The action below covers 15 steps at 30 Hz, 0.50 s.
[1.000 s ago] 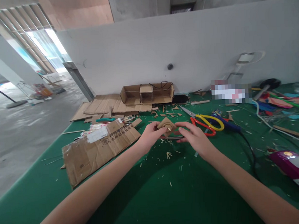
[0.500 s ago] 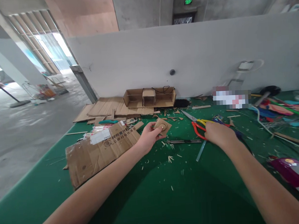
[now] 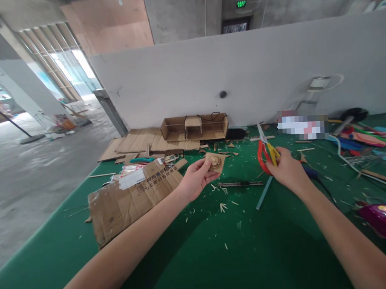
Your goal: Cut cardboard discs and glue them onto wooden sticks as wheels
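Note:
My left hand (image 3: 199, 178) pinches a small square piece of cardboard (image 3: 221, 165) with a round ring-like shape on its face. In my right hand (image 3: 285, 170) is a pair of scissors (image 3: 264, 147) with one red and one yellow handle, its blades pointing up and away from me. The fingers close around the handles. Below and between the hands, a utility knife (image 3: 241, 184) lies on the green table (image 3: 217, 267). A translucent glue stick (image 3: 264, 193) rests just under my right hand.
A printed cardboard sheet (image 3: 119, 207) lies left, with more flat cardboard (image 3: 141, 139) behind. An open cardboard box (image 3: 175, 128) stands against the white partition (image 3: 164, 77). A purple tool (image 3: 380, 221) sits at right, near a white cable (image 3: 343, 159). Scraps and shavings litter the table.
The scissors have been picked up by my right hand and swung from pointing left to pointing upward. My left hand has turned the cardboard piece slightly and shifted a little right.

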{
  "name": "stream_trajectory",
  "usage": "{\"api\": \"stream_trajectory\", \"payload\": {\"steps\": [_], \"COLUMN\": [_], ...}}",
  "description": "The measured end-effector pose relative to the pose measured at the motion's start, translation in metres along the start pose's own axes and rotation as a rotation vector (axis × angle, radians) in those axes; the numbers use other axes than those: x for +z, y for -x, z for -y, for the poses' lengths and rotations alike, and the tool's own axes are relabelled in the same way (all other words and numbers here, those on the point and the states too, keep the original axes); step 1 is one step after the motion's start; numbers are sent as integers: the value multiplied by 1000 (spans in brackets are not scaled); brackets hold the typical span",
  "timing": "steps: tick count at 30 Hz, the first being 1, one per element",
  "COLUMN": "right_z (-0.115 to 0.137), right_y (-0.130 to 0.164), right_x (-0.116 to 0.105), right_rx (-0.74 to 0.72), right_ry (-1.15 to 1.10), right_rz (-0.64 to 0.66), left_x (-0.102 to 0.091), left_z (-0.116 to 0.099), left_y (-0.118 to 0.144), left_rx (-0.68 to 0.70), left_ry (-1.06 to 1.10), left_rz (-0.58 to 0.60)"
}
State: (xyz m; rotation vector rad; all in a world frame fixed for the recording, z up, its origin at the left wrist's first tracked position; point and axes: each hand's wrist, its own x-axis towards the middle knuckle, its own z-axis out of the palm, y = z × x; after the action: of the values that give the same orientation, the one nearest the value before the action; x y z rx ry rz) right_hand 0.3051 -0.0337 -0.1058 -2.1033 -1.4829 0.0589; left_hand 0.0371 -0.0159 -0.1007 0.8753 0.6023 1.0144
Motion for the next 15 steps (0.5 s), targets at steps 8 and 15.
{"api": "stream_trajectory", "payload": {"steps": [8, 15], "right_z": [31, 63], "right_y": [11, 42], "right_x": [4, -6], "right_rx": [171, 154], "right_ry": [-1034, -1589], "right_rz": [15, 352], "left_x": [6, 1], "left_z": [-5, -5], "left_y": [3, -1], "left_rx": [-9, 16], "left_ry": [-14, 4], "left_rz": [3, -60]}}
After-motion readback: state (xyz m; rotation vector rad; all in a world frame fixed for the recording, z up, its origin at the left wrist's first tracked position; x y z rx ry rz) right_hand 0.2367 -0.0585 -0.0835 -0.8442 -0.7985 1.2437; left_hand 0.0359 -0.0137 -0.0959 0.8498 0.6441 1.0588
